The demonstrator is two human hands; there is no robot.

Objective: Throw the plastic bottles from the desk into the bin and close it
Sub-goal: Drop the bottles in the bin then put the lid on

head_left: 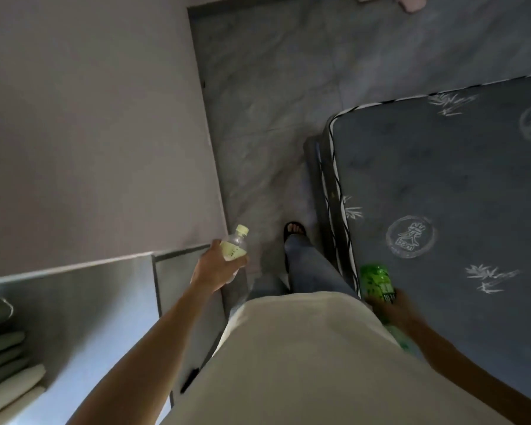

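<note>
My left hand point(216, 268) grips a clear plastic bottle point(235, 245) with a pale yellow cap and label, held out in front of me above the desk's corner. A bright green plastic bottle point(376, 282) is in my right hand point(393, 309), low at my right side next to the mattress; its lower end shows below the hand. No bin is in view.
The grey desk point(98, 296) lies at lower left against a pale wall point(89, 124), with stacked items at its left edge. A dark patterned mattress point(442, 210) fills the right. A narrow strip of grey marbled floor point(258, 124) runs ahead between them, my sandalled foot point(293, 230) on it.
</note>
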